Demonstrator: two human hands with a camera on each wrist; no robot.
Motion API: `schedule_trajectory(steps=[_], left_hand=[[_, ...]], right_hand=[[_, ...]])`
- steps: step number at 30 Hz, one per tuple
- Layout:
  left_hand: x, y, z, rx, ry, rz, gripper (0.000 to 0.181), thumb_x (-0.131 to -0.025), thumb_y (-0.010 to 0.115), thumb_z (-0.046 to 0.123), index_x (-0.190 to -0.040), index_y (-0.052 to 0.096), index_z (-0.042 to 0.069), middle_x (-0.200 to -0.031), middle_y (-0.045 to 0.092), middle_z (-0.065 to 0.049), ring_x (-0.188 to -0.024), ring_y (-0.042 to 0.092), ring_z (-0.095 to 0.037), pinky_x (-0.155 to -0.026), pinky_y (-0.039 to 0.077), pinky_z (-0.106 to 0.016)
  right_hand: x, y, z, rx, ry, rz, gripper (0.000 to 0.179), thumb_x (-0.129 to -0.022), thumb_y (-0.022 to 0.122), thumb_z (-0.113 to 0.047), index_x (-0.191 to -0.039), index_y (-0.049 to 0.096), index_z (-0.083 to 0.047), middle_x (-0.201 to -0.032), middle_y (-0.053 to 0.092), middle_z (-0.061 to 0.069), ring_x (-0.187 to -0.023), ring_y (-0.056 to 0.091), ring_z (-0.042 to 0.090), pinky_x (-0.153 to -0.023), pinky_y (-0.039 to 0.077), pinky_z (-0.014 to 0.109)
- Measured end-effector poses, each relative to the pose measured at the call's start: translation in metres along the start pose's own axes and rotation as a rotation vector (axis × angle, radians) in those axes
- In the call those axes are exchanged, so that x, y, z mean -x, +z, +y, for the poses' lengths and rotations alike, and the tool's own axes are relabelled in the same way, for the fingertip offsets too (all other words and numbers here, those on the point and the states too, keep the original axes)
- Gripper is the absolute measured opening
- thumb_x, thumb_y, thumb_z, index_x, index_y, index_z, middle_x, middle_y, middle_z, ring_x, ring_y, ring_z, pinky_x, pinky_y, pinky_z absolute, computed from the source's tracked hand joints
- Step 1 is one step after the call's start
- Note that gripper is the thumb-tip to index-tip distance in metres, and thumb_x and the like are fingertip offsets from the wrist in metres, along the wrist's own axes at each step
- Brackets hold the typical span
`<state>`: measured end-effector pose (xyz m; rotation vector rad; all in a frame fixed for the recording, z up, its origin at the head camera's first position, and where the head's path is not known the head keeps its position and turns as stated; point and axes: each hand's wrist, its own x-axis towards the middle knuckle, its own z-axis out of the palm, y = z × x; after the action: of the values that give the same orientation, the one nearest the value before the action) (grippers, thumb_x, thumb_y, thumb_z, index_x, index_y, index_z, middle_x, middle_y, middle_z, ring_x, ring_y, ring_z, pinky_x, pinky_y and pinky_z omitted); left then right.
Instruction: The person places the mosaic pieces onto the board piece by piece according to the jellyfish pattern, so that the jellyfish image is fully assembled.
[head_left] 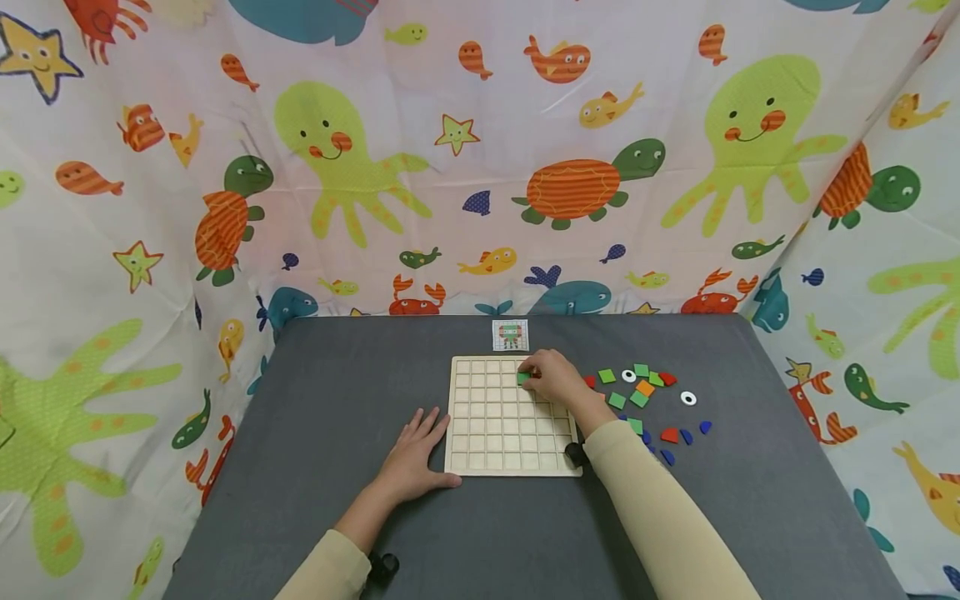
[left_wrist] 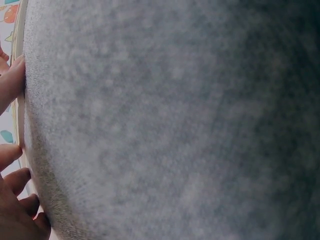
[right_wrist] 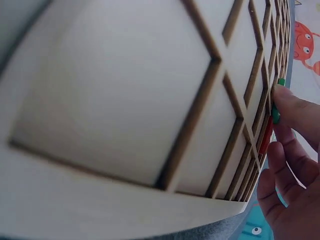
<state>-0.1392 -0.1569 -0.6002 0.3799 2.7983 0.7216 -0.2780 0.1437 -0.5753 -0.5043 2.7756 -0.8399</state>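
Note:
A light wooden board (head_left: 483,435) with a grid of square recesses lies on the grey table. My left hand (head_left: 411,457) rests at its left side, fingers spread and relaxed, with fingertips and thumb right at the edge. In the left wrist view those fingers (left_wrist: 16,181) show along the board's rim. Over the board's upper right, my right hand (head_left: 558,382) pinches a green square tile (head_left: 522,378) between thumb and finger. The right wrist view shows this green tile (right_wrist: 275,114) at the grid, with a red piece (right_wrist: 266,136) beside it, partly behind the fingers.
Right of the board lie scattered green squares (head_left: 617,401), red pieces (head_left: 670,435), blue half-rounds (head_left: 667,457), white rings (head_left: 687,398) and an orange square (head_left: 645,387). A small picture card (head_left: 511,335) lies behind the board. A patterned curtain (head_left: 465,225) hangs at the table's back and sides.

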Motion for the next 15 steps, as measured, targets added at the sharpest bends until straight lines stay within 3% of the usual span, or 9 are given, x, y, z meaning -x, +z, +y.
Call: schedule_trajectory(steps=[8,15], left_hand=[[0.0,0.0,0.0,0.002,0.009,0.004,0.11,-0.074,0.085,0.057,-0.161,0.03,0.018,-0.169,0.02,-0.007,-0.157,0.009,-0.035,-0.123,0.018,-0.058],[-0.001,0.0,0.0,-0.001,0.008,0.007,0.11,-0.073,0.085,0.057,-0.16,0.031,0.018,-0.169,0.021,-0.008,-0.157,0.009,-0.035,-0.123,0.019,-0.058]], right_hand=[[0.002,-0.003,-0.001,0.022,0.01,-0.016,0.028,-0.09,0.078,-0.014,-0.117,0.076,-0.012,-0.11,0.069,0.006,-0.098,0.063,0.023,-0.086,0.055,0.041],[0.009,-0.013,-0.002,-0.045,0.012,-0.008,0.032,-0.093,0.074,-0.016,-0.124,0.073,-0.01,-0.119,0.067,0.009,-0.105,0.063,0.027,-0.09,0.055,0.046]])
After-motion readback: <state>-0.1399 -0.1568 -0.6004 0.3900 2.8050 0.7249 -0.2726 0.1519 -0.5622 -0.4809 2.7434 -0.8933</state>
